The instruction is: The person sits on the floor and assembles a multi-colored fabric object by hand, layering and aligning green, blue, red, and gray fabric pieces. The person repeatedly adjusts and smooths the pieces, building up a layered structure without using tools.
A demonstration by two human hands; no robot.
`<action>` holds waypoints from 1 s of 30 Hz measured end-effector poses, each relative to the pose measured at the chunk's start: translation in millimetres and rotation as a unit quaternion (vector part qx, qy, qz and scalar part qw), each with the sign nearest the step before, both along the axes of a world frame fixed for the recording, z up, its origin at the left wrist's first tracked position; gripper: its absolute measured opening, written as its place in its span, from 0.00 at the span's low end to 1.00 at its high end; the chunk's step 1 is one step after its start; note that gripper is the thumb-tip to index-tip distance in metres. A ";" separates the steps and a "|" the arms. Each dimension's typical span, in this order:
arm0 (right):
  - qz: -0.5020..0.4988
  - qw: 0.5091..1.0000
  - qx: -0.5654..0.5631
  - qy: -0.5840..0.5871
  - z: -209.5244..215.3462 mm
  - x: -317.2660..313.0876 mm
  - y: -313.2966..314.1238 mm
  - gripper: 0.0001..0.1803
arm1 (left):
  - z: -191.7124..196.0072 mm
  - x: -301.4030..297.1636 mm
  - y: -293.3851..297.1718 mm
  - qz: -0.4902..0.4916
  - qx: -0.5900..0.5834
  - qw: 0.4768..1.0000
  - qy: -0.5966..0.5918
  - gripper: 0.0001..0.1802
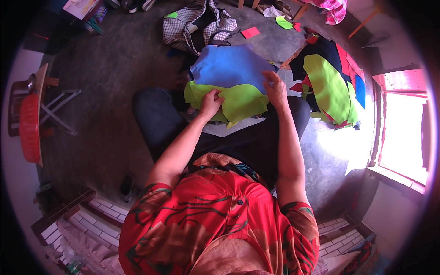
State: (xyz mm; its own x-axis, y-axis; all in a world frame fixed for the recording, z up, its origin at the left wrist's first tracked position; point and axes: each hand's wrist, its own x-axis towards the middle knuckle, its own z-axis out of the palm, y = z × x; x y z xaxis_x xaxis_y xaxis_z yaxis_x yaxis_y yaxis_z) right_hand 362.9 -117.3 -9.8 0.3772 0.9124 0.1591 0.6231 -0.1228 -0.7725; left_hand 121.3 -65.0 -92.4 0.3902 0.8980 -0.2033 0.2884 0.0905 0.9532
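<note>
1. Left hand (211, 103): fingers pinched on the green cloth (240, 103) lying across the lap.
2. Right hand (275, 87): fingers spread flat, pressing the blue cloth (229, 66) above it.

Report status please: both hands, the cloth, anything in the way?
Left hand pinching green cloth on the lap. Right hand flat on blue cloth lying over the green. Nothing on top of them; cloth pile to the right.
</note>
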 end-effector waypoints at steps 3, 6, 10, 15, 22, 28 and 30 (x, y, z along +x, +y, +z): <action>-0.020 1.000 -0.009 0.020 15.4 -6.1 -1.8 0.15 | 5.7 -5.5 0.8 -0.007 -0.045 0.999 0.017 0.14; -0.042 0.998 -0.011 0.045 25.4 -8.0 -4.6 0.14 | -5.4 -9.0 -0.8 0.020 0.049 0.998 0.026 0.17; -0.057 0.998 0.002 0.035 20.5 -2.6 -9.1 0.12 | 16.4 -3.7 -5.8 0.026 0.251 0.961 0.114 0.21; -0.042 0.998 0.010 0.051 13.3 9.4 -9.6 0.10 | 42.0 13.5 -18.3 -0.120 0.445 0.871 0.169 0.25; -0.045 0.997 0.041 0.055 26.0 18.8 -11.7 0.11 | 32.4 31.5 -24.0 -0.265 0.404 0.830 0.279 0.26; -0.080 0.980 0.132 0.122 76.8 31.2 -34.7 0.08 | 32.9 38.8 -29.7 -0.254 0.436 0.821 0.267 0.27; -0.111 0.974 0.156 0.119 88.0 44.4 -43.5 0.08 | 36.1 38.5 -28.6 -0.253 0.436 0.823 0.261 0.26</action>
